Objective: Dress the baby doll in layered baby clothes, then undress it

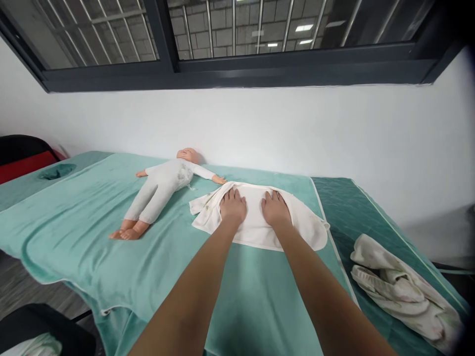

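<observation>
A small white baby garment lies spread on the green cover, its sleeve and snap buttons showing at the left. My left hand rests flat on its left part, fingers stretched toward the wall. On the right part my right hand lies in the same way, fingers extended and partly under the opening's edge. Left of the garment a baby doll lies on its back with arms spread, its body white and its head toward the wall. One doll hand almost reaches the garment.
A green cover drapes over the bed. At the right lies a crumpled white patterned cloth. A dark-framed window with bars sits above the white wall. A red and black chair stands at the left, and a black container at the lower left.
</observation>
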A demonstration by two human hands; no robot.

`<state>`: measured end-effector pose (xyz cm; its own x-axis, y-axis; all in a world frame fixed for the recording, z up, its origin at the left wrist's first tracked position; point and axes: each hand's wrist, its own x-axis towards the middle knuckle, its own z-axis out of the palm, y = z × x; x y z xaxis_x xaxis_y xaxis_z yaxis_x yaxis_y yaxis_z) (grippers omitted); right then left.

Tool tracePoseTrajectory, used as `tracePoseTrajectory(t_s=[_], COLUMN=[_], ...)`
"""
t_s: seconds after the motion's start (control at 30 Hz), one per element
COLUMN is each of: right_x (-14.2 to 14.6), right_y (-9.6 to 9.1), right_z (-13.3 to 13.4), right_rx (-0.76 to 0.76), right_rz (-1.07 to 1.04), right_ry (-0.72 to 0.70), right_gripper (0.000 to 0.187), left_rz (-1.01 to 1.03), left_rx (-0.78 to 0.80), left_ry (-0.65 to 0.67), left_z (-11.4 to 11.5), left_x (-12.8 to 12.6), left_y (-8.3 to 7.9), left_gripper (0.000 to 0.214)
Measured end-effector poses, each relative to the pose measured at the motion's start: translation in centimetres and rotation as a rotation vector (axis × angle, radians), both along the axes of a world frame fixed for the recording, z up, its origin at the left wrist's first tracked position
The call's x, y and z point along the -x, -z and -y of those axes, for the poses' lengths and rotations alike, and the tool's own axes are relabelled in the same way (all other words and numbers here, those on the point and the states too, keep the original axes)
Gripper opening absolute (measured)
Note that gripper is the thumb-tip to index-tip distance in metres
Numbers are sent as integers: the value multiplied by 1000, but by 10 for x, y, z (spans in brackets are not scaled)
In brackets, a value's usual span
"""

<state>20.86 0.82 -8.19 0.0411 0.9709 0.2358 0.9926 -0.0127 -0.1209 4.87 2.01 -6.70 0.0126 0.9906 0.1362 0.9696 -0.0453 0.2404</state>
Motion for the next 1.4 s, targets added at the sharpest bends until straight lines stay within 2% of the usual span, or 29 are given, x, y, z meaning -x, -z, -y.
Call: tracePoseTrajectory(t_s=[0.23,0.4,0.5,0.57,0.63,0.73,0.8,0.93,1.07,1.23,1.4], right_x=[1,2,3,1,-2,-8,-8,0,17,46,83], right_y=[-1,1,1,2,5,10,10,5,-1,-13,-25], right_z=[9,13,29,46,67,97,114,138,146,131,70], right_rx=[-39,-18,-30,-82,-159,-275,-336,-323,-284,-178,27], right_rz=[87,92,84,47,-29,-161,-233,-297,-291,-337,-258], right_ry=[-234,-251,-249,-232,-191,-147,-159,-218,-288,-349,-302], right_gripper=[46,49,49,48,51,52,48,38,37,39,55], left_rz=[-18,45,150,246,340,429,431,361,325,390,622], left_rx=[-61,-91,-181,-291,-408,-437,-362,-202,-154,-130,-152], left_ry=[58,214,320,274,116,-139,-221,-180,-147,-72,-9], left_z=[37,83,112,124,131,130,126,112,89,61,41], left_x=[4,17,35,54,77,110,126,141,147,161,174], left_y=[7,7,7,7,7,5,3,0,-2,-3,-1], left_gripper=[65,53,42,37,35,38,42,49,54,41,39])
